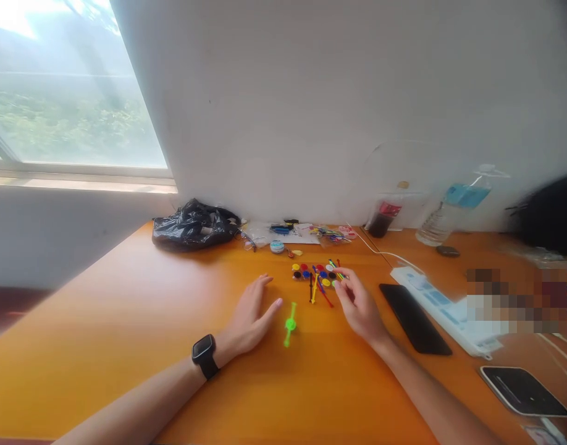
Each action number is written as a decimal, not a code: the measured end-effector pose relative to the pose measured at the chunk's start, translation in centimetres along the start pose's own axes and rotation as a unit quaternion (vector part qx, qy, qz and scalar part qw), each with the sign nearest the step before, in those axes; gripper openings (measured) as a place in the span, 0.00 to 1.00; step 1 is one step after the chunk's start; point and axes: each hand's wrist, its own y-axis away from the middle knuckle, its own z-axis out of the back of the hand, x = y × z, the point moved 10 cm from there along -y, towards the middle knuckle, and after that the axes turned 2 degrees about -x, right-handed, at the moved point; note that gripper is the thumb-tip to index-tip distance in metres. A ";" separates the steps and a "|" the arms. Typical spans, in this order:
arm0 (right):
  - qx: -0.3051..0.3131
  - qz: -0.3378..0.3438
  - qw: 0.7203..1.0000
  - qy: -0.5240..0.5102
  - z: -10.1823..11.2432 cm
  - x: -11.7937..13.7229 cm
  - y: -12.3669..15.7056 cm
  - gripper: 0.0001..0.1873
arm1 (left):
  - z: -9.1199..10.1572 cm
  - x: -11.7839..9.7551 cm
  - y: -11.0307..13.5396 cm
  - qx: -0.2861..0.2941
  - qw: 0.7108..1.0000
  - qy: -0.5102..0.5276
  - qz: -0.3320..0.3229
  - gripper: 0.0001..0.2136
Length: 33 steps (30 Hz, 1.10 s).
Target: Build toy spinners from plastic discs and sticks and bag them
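On the table, my left hand (252,316) lies with its fingers stretched out and thumb apart, holding nothing. Beside its thumb is a bright green stick with a round disc at its middle (290,324). My right hand (360,303) reaches over the right end of a group of small coloured discs, its thumb and index finger curved with a gap between them. A light green disc (334,283) is by the thumb tip. Slim pointed sticks lie among the discs, including a yellow stick (315,289) and a black stick (310,288). My palm partly hides several green and yellow sticks.
A black plastic bag (195,225) sits at the back left, near small packets and a round tin (277,246). On the right are a black phone (414,318), a white power strip (443,309), another phone (524,391), a cola bottle (383,217) and a clear bottle (435,224).
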 end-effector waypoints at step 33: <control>0.042 -0.003 0.999 0.021 -1.9 -0.8 1.1 0.12 | -1.1 -0.5 -0.9 0.061 0.997 0.008 -0.035 0.36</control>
